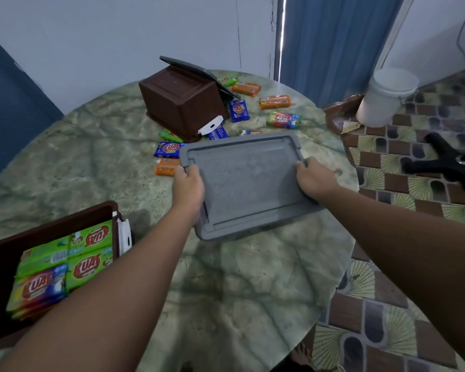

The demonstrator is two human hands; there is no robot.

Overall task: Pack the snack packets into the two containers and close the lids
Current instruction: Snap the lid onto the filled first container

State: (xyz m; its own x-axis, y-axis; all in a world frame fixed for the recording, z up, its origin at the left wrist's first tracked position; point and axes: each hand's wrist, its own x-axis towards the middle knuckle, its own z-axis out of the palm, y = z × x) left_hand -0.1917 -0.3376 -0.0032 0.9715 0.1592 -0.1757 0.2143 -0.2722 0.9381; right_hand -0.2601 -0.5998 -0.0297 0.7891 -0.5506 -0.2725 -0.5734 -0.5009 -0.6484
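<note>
A grey lid (249, 181) is held over the middle of the round marble table (91, 157). My left hand (187, 189) grips its left edge and my right hand (313, 179) grips its right edge. At the near left stands an open brown container (0, 253) filled with green and multicoloured snack packets (65, 264). A second brown container (183, 100) lies tipped over at the far side, with its grey lid (196, 69) open behind it. Loose packets lie around it: orange ones (274, 102), a blue one (239, 110) and a blue one (168, 150) left of the held lid.
A white bucket (385, 96) stands on the tiled floor to the right, beside a brown bag (341, 114). A black chair base (446, 159) is further right. A blue curtain (333, 44) hangs behind the table. The table edge curves off near the right forearm.
</note>
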